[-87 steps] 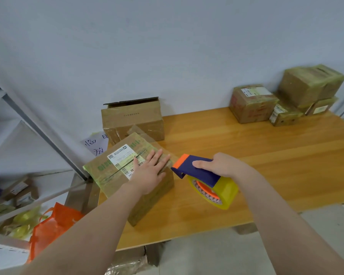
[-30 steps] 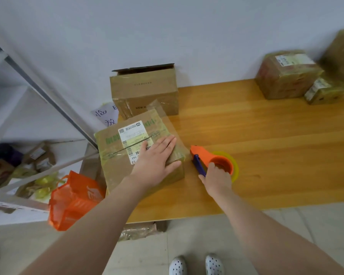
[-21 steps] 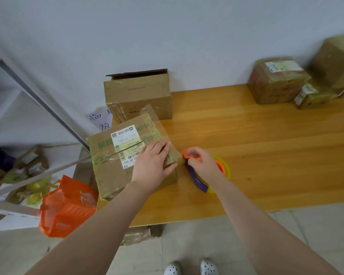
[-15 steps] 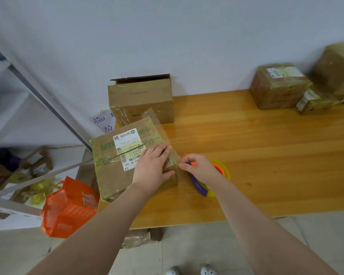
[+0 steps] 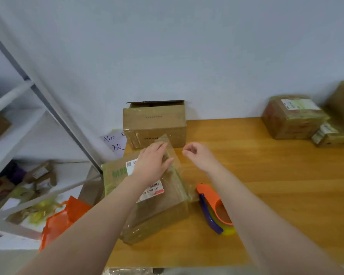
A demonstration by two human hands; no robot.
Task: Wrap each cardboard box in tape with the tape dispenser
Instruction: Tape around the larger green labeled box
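We have the box (image 5: 147,193) at the table's (image 5: 276,185) left front edge, its long axis running from near-left to far-right. Our left hand (image 5: 153,162) lies flat and open on its far end, pressing a loose flap of tape (image 5: 170,144). Our right hand (image 5: 197,154) hovers empty, fingers loosely curled, just right of that flap. The dispenser (image 5: 213,207) rests on the table beside the box, nearer our right arm.

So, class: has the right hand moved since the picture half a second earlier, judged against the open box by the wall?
Yes. The right hand has left the tape dispenser and gone toward the wall, close to the open box.
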